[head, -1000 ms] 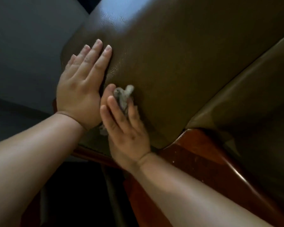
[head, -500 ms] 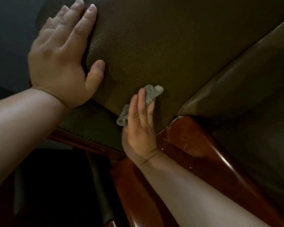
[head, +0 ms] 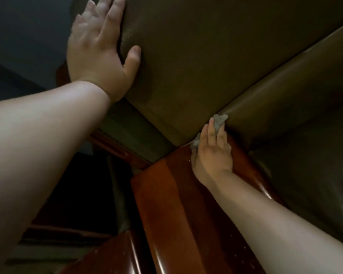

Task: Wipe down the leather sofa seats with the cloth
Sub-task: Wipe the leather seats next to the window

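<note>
A dark olive-brown leather sofa cushion (head: 206, 62) fills the upper middle of the head view. My left hand (head: 99, 50) lies flat on its left edge, fingers straight, thumb spread. My right hand (head: 212, 147) presses a small grey cloth (head: 218, 121) into the corner where this cushion meets a second leather cushion (head: 295, 107) on the right. The cloth pokes out past my fingertips and beside the hand; most of it is hidden under the fingers.
A glossy reddish wooden armrest (head: 172, 204) runs from under my right hand toward the bottom of the view. Dark floor (head: 83, 194) lies below the sofa's front edge on the left. A grey wall (head: 22, 32) stands at the upper left.
My right hand slid the cloth to the right along the cushion's edge into the corner by the second cushion. My left hand stayed flat on the cushion's left edge.
</note>
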